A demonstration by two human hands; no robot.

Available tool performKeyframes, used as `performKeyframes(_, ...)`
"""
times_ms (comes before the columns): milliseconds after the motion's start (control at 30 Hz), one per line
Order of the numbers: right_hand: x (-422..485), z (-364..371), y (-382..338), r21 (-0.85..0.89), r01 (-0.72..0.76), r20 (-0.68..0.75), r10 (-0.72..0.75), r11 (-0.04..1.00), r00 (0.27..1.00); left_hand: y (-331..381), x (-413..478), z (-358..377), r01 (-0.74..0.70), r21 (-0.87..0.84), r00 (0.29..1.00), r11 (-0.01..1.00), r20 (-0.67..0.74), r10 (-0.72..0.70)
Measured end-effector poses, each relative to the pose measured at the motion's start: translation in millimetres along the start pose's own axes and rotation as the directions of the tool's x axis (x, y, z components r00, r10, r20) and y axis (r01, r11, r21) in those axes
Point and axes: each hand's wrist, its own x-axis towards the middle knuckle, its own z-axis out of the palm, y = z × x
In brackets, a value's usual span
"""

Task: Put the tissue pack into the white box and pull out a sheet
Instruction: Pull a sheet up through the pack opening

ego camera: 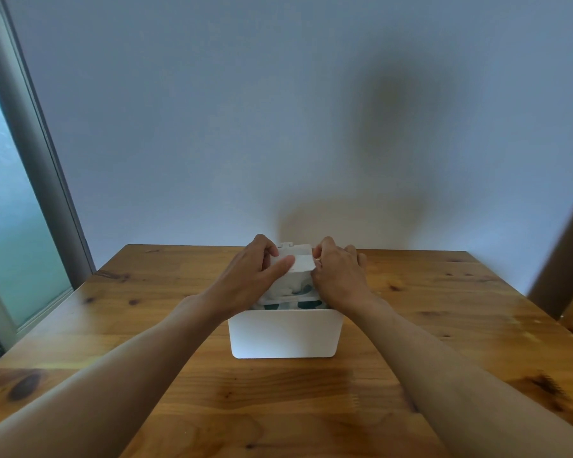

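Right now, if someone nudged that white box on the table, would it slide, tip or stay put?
The white box would probably slide: its walls look smooth and it sits flat on the polished wooden table. Tipping seems unlikely, since it looks wider than tall. Both hands rest at its top, likely steadying it.

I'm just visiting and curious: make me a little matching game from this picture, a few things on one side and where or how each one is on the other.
Things:
1. white box
2. tissue pack
3. left hand
4. wooden table

Places or states:
A. grips the pack's left side, thumb on top
B. stands on the table with its top open
C. bears the box, grain and dark knots showing
D. sticks up out of the box, only its lower part inside

Pairs: 1-B, 2-D, 3-A, 4-C
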Motion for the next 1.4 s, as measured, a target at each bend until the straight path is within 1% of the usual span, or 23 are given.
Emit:
performKeyframes(167, 0.9, 1.2, 1.3, -0.005, -0.011, -0.020, 0.011, 1.000, 1.000, -4.7, 1.7, 1.1, -0.017, 0.122, 1.000, 0.992, -0.010, 0.019)
performKeyframes(367, 1.2, 1.6, 1.9, -0.033, -0.049, -0.029, 0.048, 0.998, 0.998, -7.0, 2.4, 0.8, 0.019, 0.092, 0.999, 0.996, -0.037, -0.016)
performKeyframes(567, 0.4, 1.2, 1.9, -0.096, -0.013, 0.001, 0.013, 0.995, 1.000, -5.0, 2.2, 1.4, 0.035, 0.090, 0.999, 0.995, 0.003, -0.035)
performKeyframes(667, -0.1, 2.1, 2.5, -0.116, 0.004, 0.015, -0.002, 0.993, 1.000, -5.9, 1.7, 0.9, 0.028, 0.100, 1.000, 0.995, -0.007, -0.027)
performKeyframes(867, -1.7, -2.5, 0.9, -0.104, 0.006, 0.040, -0.002, 0.995, 0.999, -7.6, 0.6, 0.2, -0.009, 0.137, 1.000, 0.990, -0.011, 0.011)
performKeyframes(1100, -3.5, -4.2, -0.3, -0.079, 0.016, 0.012, -0.015, 0.997, 1.000, -9.1, 2.1, 1.6, -0.018, 0.143, 0.998, 0.989, -0.059, 0.027)
performKeyframes(1267, -3.0, -7.2, -4.9, -0.064, 0.016, -0.004, -0.017, 0.998, 1.000, -6.1, 2.7, 1.0, -0.049, 0.307, 0.993, 0.950, -0.089, 0.080)
performKeyframes(1400, -1.0, -9.1, -7.8, -0.087, 0.007, -0.035, -0.010, 0.996, 0.999, -4.3, 4.3, -2.2, -0.020, 0.380, 0.991, 0.925, -0.115, 0.068)
